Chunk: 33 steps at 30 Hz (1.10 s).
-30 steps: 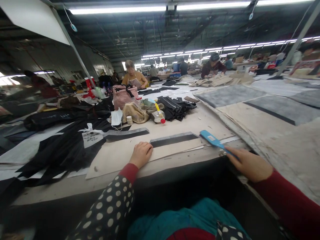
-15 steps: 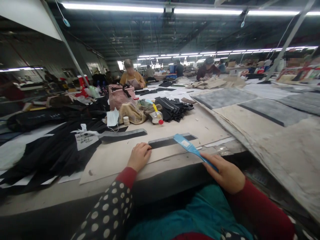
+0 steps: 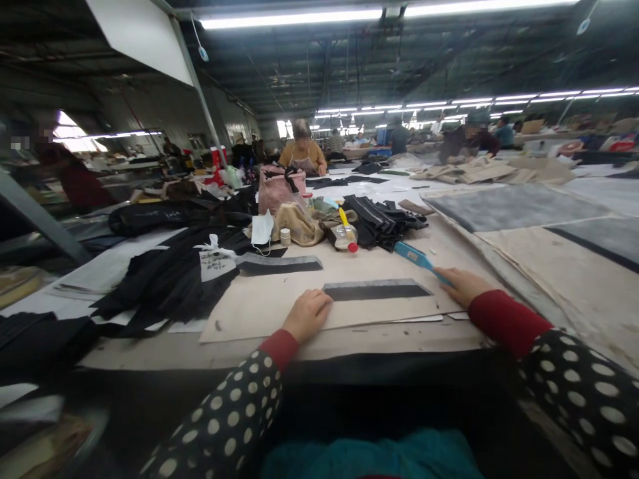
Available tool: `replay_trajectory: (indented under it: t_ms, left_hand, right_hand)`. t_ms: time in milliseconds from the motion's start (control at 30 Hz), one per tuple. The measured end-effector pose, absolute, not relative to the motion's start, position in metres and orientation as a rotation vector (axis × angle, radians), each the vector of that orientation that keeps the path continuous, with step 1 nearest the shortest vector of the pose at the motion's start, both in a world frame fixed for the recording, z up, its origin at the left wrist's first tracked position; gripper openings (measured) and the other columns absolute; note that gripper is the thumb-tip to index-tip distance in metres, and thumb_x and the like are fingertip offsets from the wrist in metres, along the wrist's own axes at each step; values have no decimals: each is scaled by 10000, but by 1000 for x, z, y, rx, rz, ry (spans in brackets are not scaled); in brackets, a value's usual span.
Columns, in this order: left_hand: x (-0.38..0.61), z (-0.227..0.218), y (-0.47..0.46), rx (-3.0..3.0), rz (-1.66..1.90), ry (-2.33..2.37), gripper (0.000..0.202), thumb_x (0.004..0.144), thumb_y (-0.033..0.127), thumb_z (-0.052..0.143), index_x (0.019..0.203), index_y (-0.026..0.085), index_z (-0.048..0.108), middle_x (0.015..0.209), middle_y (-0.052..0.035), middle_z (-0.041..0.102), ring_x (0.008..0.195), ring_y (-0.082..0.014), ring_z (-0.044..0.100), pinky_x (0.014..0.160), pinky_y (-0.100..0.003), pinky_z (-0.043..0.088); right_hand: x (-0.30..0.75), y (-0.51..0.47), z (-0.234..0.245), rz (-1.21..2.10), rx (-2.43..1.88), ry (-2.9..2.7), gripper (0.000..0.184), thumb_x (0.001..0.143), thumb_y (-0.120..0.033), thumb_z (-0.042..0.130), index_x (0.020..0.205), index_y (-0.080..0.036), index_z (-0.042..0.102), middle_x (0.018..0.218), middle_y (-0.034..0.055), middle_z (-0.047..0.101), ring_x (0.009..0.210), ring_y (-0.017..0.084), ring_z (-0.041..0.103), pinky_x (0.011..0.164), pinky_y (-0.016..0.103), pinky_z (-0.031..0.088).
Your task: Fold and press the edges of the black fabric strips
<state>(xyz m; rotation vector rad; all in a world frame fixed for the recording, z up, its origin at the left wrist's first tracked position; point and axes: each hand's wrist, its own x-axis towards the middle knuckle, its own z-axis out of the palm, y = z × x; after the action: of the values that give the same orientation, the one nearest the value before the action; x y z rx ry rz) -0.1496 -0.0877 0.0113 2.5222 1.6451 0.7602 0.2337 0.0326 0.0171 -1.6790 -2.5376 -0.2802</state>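
Observation:
A strip of fabric (image 3: 377,291), grey along its far side and black along its near side, lies flat on a pale sheet (image 3: 264,318). At the strip's left end rests my left hand (image 3: 308,316), fingers laid down on its edge with nothing grasped. My right hand (image 3: 462,285) is closed round the handle of a blue flat brush (image 3: 415,257), beyond the strip's right end and apart from it. The brush's underside is hidden. Another grey-and-black strip (image 3: 282,265) lies farther back to the left.
Black fabric pieces (image 3: 164,279) with a handwritten tag (image 3: 215,265) spread at the left. Behind stand a small jar (image 3: 285,237), a clear container with a yellow-handled brush (image 3: 345,234), a face mask (image 3: 262,229) and a pink bag (image 3: 280,193). A co-worker (image 3: 302,153) stands across the table.
My right hand has carried the blue brush off the strip, away to the right and farther back. My left hand stays at the strip's left end. The camera view has turned left.

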Motion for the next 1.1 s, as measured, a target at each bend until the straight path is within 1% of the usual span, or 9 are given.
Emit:
replay_trajectory:
  t_ms: [67,167,267,433,533,667,900,1000,1100]
  left_hand:
    - [-154,27,-93,2538,608,1534,191,795,221,454,933,199,584,965,-54,574,908,-173,505,821,-296,407]
    - [-167,59,-88,2571,386,1382,215,795,250,456,973,227,573,967,-25,591,903,-156,526,807,-260,409]
    - [-183,78,-57,2590,304,1533,203,785,259,464,941,226,589,919,-24,605,844,-160,552,750,-254,415]
    - [-196,48,13,2640,287,1905,166,735,201,519,885,190,591,877,-65,598,805,-201,554,705,-289,421]
    - [-197,20,32,2638,273,1961,153,765,170,454,839,168,589,836,-85,594,785,-215,549,690,-313,423]
    - [-202,3,31,2639,411,1983,233,795,129,371,892,164,580,881,-88,584,849,-208,526,761,-322,411]
    - [-207,3,27,2595,582,1937,203,805,301,452,904,189,589,892,-64,585,868,-199,518,766,-303,410]
    - [-209,2,28,2557,622,1931,209,795,322,477,924,199,587,909,-57,582,879,-195,514,762,-297,410]
    - [-210,0,28,2524,653,1911,201,795,322,482,917,206,592,908,-53,577,880,-188,508,769,-294,407]
  right_hand:
    - [240,50,19,-299,-1696,-2554,435,817,-241,348,1232,-159,454,1126,132,539,931,241,537,765,353,399]
    - [246,67,34,-335,-1659,-2514,410,809,-279,412,1178,-137,520,1165,153,513,955,261,519,791,374,372]
    - [228,73,59,-276,-1541,-2551,373,801,-295,450,1102,-117,577,1137,147,528,957,241,515,818,349,360]
    - [141,63,86,-169,-1287,-2778,323,830,-267,394,1037,-131,601,1058,114,571,915,203,541,816,318,394]
    - [87,51,89,-109,-1120,-2910,301,825,-259,401,1010,-151,612,1015,94,590,914,196,545,805,303,400]
    - [36,43,86,-22,-931,-3083,290,817,-259,404,995,-169,615,970,85,604,899,197,551,781,293,399]
    - [-26,54,70,-32,-889,-3310,281,798,-195,393,983,-166,602,972,114,582,876,233,566,697,320,421]
    - [-39,59,61,-136,-984,-3309,325,778,-169,412,1066,-171,562,962,129,563,841,259,574,627,330,429]
    - [-43,61,55,-191,-1021,-3241,388,795,-164,380,1165,-198,491,987,130,544,850,264,568,618,332,426]
